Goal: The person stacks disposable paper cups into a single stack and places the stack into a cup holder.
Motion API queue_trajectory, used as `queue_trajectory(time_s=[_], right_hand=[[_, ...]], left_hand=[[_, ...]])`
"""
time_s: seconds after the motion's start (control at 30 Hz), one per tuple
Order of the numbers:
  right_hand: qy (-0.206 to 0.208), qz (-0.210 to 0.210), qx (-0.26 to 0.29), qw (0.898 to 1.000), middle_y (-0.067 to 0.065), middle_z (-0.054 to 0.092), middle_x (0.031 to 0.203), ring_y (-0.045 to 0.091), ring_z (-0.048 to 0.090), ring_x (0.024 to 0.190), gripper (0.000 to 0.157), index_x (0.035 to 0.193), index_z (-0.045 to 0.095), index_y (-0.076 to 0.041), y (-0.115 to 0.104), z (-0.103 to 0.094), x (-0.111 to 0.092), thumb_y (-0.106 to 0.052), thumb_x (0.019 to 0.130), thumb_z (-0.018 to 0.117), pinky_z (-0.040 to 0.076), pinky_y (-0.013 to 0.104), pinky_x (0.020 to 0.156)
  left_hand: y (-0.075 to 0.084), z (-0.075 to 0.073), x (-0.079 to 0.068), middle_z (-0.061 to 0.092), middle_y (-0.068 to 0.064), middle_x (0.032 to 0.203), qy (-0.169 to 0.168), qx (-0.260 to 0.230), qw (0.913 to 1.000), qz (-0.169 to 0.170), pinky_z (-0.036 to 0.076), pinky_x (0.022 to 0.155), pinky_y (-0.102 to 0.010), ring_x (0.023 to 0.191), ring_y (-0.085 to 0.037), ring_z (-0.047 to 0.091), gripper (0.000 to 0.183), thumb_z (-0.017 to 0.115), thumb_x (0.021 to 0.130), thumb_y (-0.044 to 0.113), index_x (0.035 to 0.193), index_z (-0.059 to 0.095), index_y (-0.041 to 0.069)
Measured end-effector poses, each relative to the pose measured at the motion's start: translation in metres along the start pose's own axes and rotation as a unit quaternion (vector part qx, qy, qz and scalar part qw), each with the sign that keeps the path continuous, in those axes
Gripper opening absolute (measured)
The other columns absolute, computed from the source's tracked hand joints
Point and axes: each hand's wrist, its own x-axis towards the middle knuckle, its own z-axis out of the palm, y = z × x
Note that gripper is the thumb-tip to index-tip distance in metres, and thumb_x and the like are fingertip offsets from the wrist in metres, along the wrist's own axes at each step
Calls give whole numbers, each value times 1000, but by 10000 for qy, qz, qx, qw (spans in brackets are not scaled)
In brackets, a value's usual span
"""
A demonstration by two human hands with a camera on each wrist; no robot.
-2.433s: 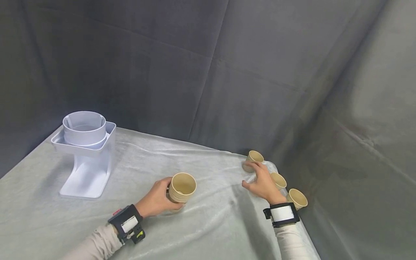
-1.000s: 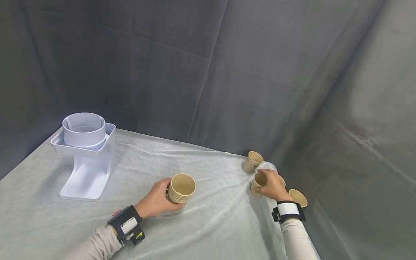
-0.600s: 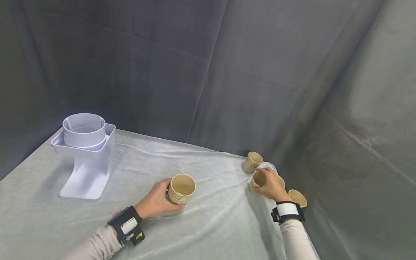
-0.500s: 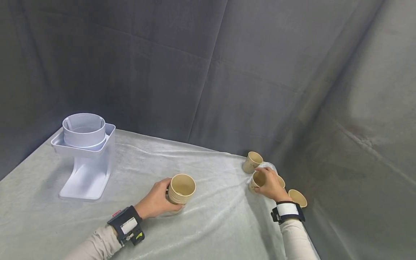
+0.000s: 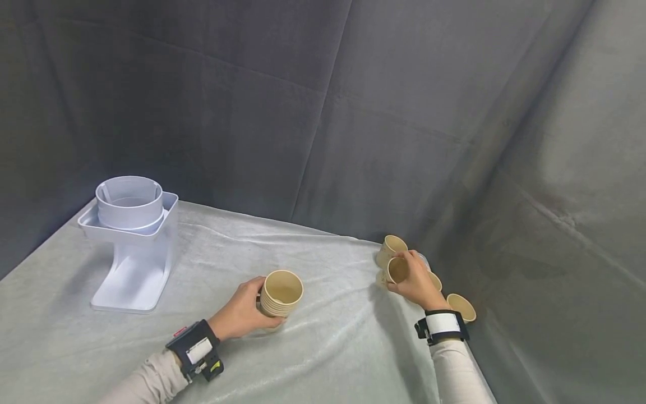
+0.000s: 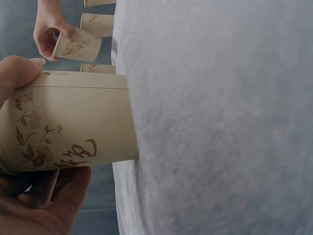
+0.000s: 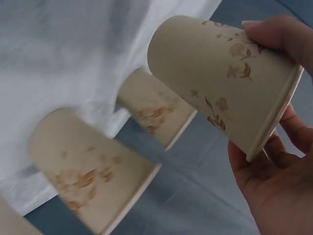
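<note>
My left hand (image 5: pixel 244 311) grips a stack of nested beige paper cups (image 5: pixel 280 294) near the table's middle, thumb and fingers on opposite sides. In the left wrist view the outer paper cup (image 6: pixel 73 122) shows a brown floral print. Over at the right edge, my right hand (image 5: pixel 419 286) pinches a single paper cup (image 7: pixel 220 73) by its rim end, tilted and raised off the cloth. Behind it stands another paper cup (image 5: pixel 384 255). Two more, a partly covered cup (image 5: pixel 435 280) and a cup nearer me (image 5: pixel 461 307), sit beside my right hand and wrist.
A white plastic stand (image 5: pixel 131 278) is at the table's left, with a round white container (image 5: pixel 130 210) set in its upper tray. Wrinkled pale cloth (image 5: pixel 323 348) covers the table. Grey curtains (image 5: pixel 242 123) hang behind and along the right side.
My right hand moved from the back cup to a cup closer in, took hold of it and has now lifted it slightly. The left hand and its stack stay put.
</note>
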Motion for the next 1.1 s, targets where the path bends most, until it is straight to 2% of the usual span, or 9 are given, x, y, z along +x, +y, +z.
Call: queue_trajectory(time_s=[0.13,0.3,0.47,0.7,0.8,0.9,1.1], right_hand=[[65,-120,140,9998,11,48,113,30,48,103,70,119,51,-7,-18,-3,6,-22,58,83,45,49,83],[171,-388,445,9981,9,46,122,29,48,106,68,121,51,-16,-42,-8,13,-19,60,82,47,47,82],[291,-732,669,9946,2,46,119,24,48,104,67,121,51,-21,-75,-15,18,-18,60,81,49,43,76],[595,-1366,711,9863,-7,47,119,15,45,108,70,124,50,-29,-129,-30,25,-25,61,81,39,46,86],[629,-1544,883,9820,-7,46,121,13,46,109,70,127,48,-30,-148,-34,25,-25,63,80,42,42,86],[613,-1703,1056,9778,-5,44,123,13,46,109,71,129,47,-29,-164,-37,24,-24,66,78,50,36,77],[562,-1942,1134,9728,-4,44,124,12,48,107,71,132,44,-28,-186,-34,21,-26,68,75,51,31,76]], left_hand=[[0,-1,0,58,-2,109,-3,-17,10000,5,49,86,-35,101,-15,54,72,83,60,31,121,50,13],[0,-1,1,58,-1,109,-13,-13,10000,8,49,86,-34,101,-14,54,73,84,60,30,122,50,13],[0,-1,0,58,-1,108,-19,13,10000,11,48,86,-35,100,-14,54,72,84,60,30,122,50,13],[0,-2,1,58,0,108,6,40,10000,-28,48,86,-34,100,-13,54,73,84,59,30,122,49,14],[0,-2,1,58,0,108,19,24,10000,-28,48,86,-34,100,-13,54,73,84,59,29,122,50,13],[0,-2,1,58,1,108,10,23,10000,-31,48,86,-34,100,-13,54,74,84,58,28,122,50,13],[0,-2,1,57,1,108,-22,54,10000,21,48,86,-34,101,-13,54,75,84,59,32,122,49,13]])
